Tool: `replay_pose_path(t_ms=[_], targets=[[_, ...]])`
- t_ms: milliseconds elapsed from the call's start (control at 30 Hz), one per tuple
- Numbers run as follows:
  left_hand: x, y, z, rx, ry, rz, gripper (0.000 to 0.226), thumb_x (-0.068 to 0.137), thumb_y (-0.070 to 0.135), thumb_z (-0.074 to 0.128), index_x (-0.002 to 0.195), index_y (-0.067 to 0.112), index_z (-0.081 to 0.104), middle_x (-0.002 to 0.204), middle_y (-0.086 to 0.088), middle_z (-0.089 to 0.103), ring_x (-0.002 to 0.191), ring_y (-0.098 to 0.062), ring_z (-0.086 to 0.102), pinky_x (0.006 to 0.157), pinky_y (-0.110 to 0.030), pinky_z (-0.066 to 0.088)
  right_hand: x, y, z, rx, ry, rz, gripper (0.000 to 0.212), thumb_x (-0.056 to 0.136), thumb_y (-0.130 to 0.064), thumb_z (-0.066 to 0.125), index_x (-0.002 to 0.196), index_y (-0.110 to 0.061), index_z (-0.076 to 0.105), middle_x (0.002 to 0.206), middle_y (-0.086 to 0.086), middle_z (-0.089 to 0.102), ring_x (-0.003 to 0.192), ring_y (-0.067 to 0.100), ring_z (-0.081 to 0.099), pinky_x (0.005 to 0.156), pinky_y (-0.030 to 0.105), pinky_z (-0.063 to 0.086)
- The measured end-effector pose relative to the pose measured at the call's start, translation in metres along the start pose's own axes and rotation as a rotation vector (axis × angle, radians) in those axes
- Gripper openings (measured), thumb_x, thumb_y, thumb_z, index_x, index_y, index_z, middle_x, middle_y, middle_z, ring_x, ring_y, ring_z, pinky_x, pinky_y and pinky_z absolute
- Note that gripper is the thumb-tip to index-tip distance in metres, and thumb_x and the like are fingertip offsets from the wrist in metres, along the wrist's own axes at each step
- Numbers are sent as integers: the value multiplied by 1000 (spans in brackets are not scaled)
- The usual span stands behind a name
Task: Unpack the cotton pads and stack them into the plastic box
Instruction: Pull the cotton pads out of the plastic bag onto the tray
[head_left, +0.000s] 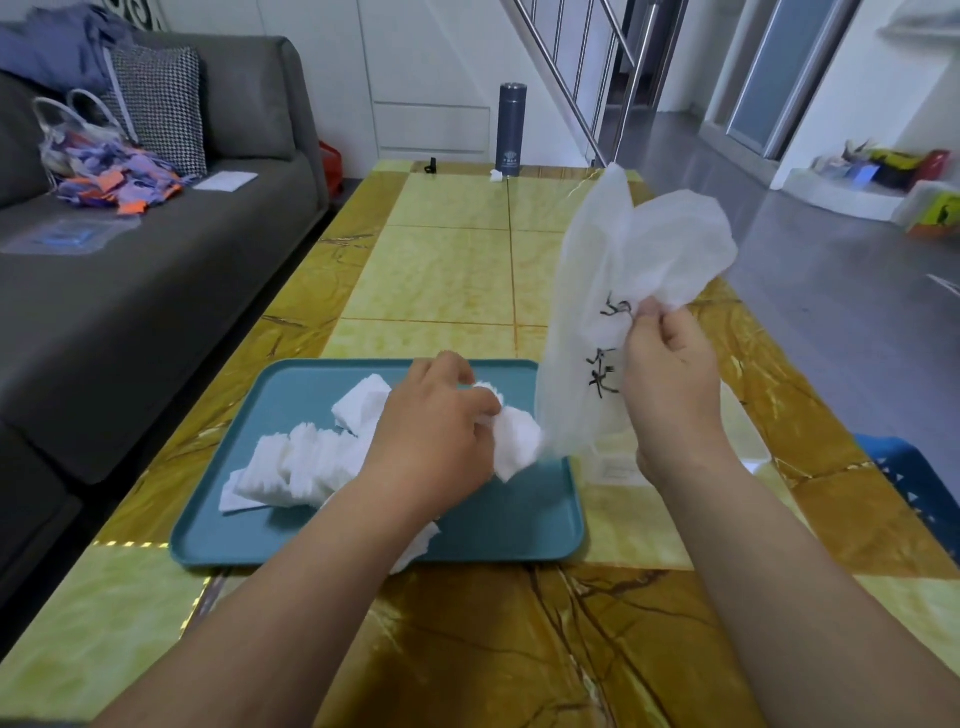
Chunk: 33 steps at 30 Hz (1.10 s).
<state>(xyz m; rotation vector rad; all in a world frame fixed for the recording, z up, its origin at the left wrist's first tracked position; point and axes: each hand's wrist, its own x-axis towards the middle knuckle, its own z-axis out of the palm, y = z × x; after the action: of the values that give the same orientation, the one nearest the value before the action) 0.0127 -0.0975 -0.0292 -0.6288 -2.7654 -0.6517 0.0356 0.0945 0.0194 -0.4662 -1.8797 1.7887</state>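
- The left hand (436, 431) is curled round a clump of cotton pads (517, 441) at the lower mouth of the plastic bag (587, 291), over the right part of the teal tray (519, 548).
- The right hand (670, 384) pinches the bag's crumpled upper part between thumb and fingertips and holds it up, limp.
- More loose pads (301, 462) lie fanned across the tray's left half. One stray pad (415, 548) pokes over the near rim beneath the left forearm.
- A pale shape (615, 467) behind the bag, just right of the tray, may be the plastic box; I cannot tell.
- Risks, as I judge them:
  - A forearm sweep may drag the stray pad onto the table (441, 270).
  - A hard tug may scatter the clump, or pull the slick film from the pinch.
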Motion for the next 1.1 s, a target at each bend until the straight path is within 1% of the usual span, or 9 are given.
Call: replay_pose_path(t_ms=[100, 233, 333, 433, 500, 667, 733, 967, 1100], targets=[[-2, 12, -2, -161, 22, -5, 39, 92, 12, 57, 127, 20, 71, 149, -1, 51, 141, -21, 40, 114, -33, 34, -4, -3, -1, 44, -46, 21, 29, 108, -38, 51, 95, -21, 71, 85, -15, 72, 78, -2, 67, 72, 25, 60], [0, 24, -3, -333, 23, 49, 32, 101, 34, 56, 130, 26, 67, 133, 10, 64, 126, -10, 54, 107, -31, 43, -8, -6, -1, 90, -74, 5, 34, 107, -41, 52, 88, -19, 70, 78, -10, 69, 72, 4, 65, 68, 29, 59], [-1, 23, 3, -107, -212, 125, 43, 96, 51, 54, 135, 35, 62, 128, 11, 66, 123, -13, 54, 108, -37, 41, -7, -9, -3, 70, 12, -99, 40, 108, -40, 51, 84, -9, 59, 71, -4, 52, 63, 5, 48, 59, 26, 46], [-2, 20, 11, 196, -323, 219, 35, 87, 45, 54, 117, 36, 71, 108, 11, 66, 115, -16, 54, 106, -39, 36, -4, -10, -6, 83, 70, -129, 40, 109, -40, 48, 85, -9, 55, 77, -3, 56, 69, 7, 51, 62, 27, 48], [0, 18, 14, 165, -286, 226, 32, 86, 34, 52, 106, 31, 76, 104, 10, 67, 111, -18, 57, 102, -39, 39, -3, -8, -7, 103, 82, -89, 40, 109, -41, 48, 95, -5, 57, 84, 1, 58, 74, 10, 54, 66, 32, 51], [-1, 23, -3, -395, 8, 72, 43, 86, 30, 74, 126, 36, 59, 142, 20, 49, 129, 0, 49, 105, -20, 41, 2, -8, -8, 200, 17, 135, 42, 106, -51, 48, 94, -17, 68, 68, -7, 72, 62, 5, 69, 64, 24, 58], [-5, 27, -11, -501, -14, 79, 50, 82, 27, 79, 123, 40, 54, 147, 24, 40, 125, 2, 53, 97, -20, 47, 2, -8, -6, 253, -60, 278, 47, 103, -60, 47, 102, -21, 73, 85, -5, 81, 80, 11, 77, 69, 30, 62], [-11, 32, -8, -290, 135, 143, 39, 82, 35, 79, 119, 30, 70, 145, 15, 46, 113, -9, 60, 76, -36, 57, 4, 2, 1, 379, -276, 469, 39, 98, -60, 52, 106, -24, 64, 110, 5, 79, 91, 28, 76, 77, 41, 60], [-6, 30, -7, -85, 239, 109, 60, 74, 51, 80, 127, 27, 68, 144, 4, 51, 120, -23, 53, 92, -41, 52, -1, 4, 6, 257, -368, 408, 56, 95, -68, 49, 126, -27, 71, 121, 2, 78, 108, 26, 76, 94, 48, 60]])
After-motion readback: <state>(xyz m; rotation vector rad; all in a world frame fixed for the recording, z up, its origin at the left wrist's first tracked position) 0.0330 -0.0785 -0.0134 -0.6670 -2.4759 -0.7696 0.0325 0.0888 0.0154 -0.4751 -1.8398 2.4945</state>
